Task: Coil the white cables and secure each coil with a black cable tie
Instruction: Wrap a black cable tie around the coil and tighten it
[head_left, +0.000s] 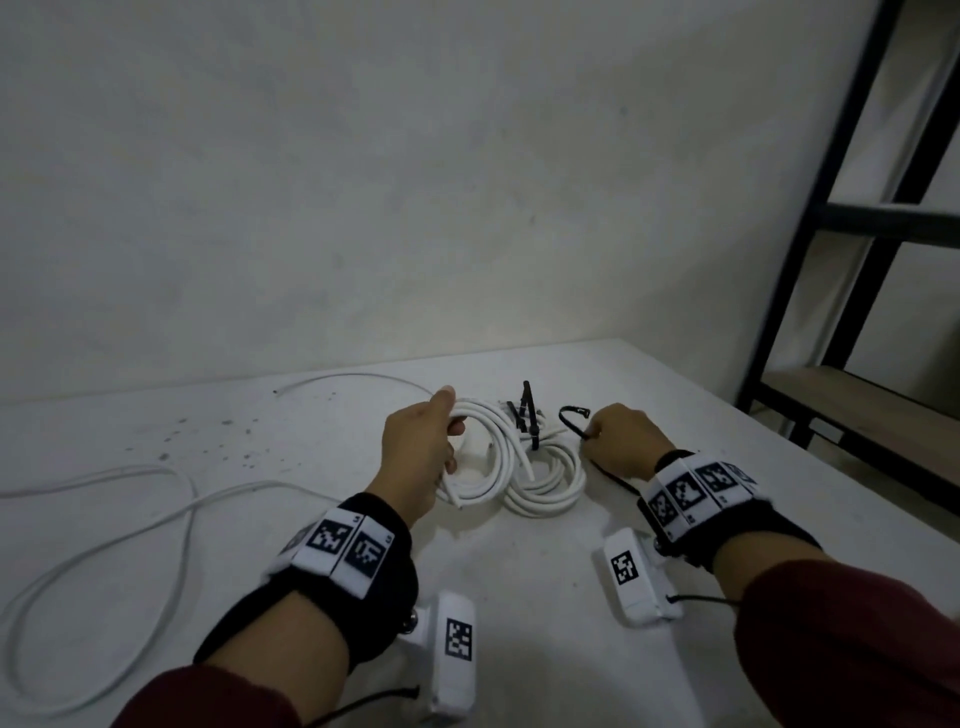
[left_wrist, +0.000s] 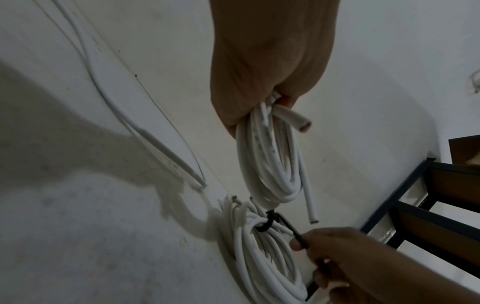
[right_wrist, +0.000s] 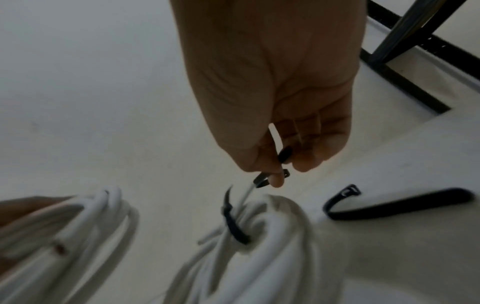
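My left hand (head_left: 451, 422) grips a coil of white cable (head_left: 491, 457) at its top and holds it just above the white table (head_left: 519, 582); a cut end (left_wrist: 301, 123) sticks out of the fist. To its right a second white coil (head_left: 553, 486) lies on the table, bound by a black cable tie (head_left: 531, 415). Beside that coil, my right hand (head_left: 592, 432) pinches a loose black cable tie (head_left: 570, 415) between thumb and forefinger. The wrist view shows the pinch (right_wrist: 270, 178) just above the tied coil (right_wrist: 262, 232).
Another black tie (right_wrist: 389, 207) lies flat on the table right of the tied coil. Loose white cable (head_left: 171, 499) loops across the table's left side, and a thin strand (head_left: 363, 378) lies by the wall. A black metal shelf (head_left: 857, 234) stands beyond the table's right edge.
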